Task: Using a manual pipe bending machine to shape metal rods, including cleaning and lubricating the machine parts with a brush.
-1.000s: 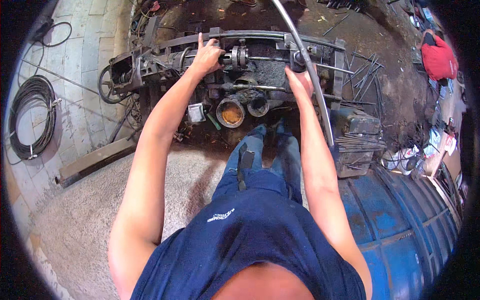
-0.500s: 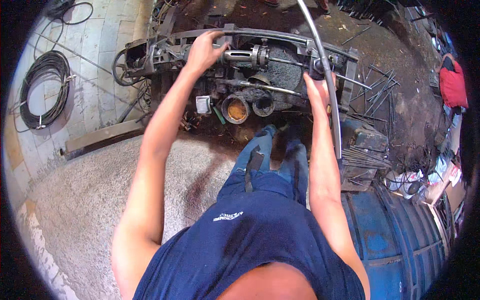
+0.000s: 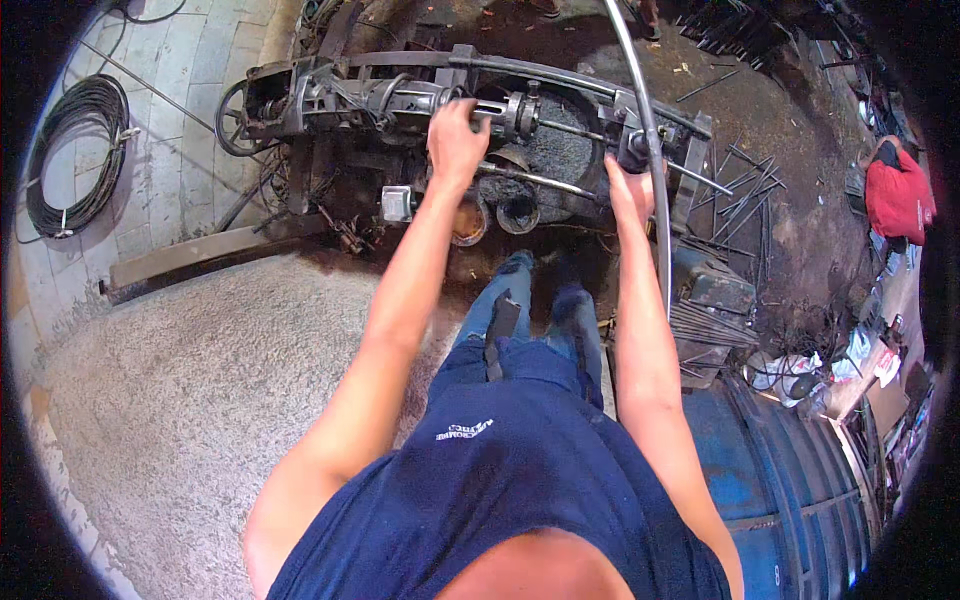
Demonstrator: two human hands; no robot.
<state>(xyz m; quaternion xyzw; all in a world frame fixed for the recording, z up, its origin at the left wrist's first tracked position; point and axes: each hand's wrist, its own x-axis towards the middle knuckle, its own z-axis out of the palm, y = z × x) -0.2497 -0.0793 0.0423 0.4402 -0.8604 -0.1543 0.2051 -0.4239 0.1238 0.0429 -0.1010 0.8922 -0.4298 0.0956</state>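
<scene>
A long, grimy metal machine (image 3: 400, 100) lies across the far side, with a handwheel (image 3: 232, 118) at its left end. My left hand (image 3: 458, 145) is beside its slotted metal cylinder (image 3: 491, 108), thumb and fingers apart; whether it touches the cylinder, I cannot tell. My right hand (image 3: 630, 190) is closed round a dark knob-like handle (image 3: 632, 150) on the machine's right carriage, its fingers partly hidden. Between the hands a thin steel rod (image 3: 570, 129) runs from the chuck end to the carriage. A long curved grey tube (image 3: 650, 120) passes over the right wrist area.
Two round cans (image 3: 518, 212) stand below the machine, near a small pale box (image 3: 397, 203). Coiled black cable (image 3: 80, 155) lies on the left tiles. Loose rods (image 3: 740, 195) litter the right floor, beyond a blue drum (image 3: 770, 480). A red cloth item (image 3: 898, 195) is far right.
My left hand has moved right and slightly nearer along the machine, to the slotted cylinder. The right hand keeps its place on the handle. The whole view has shifted a little.
</scene>
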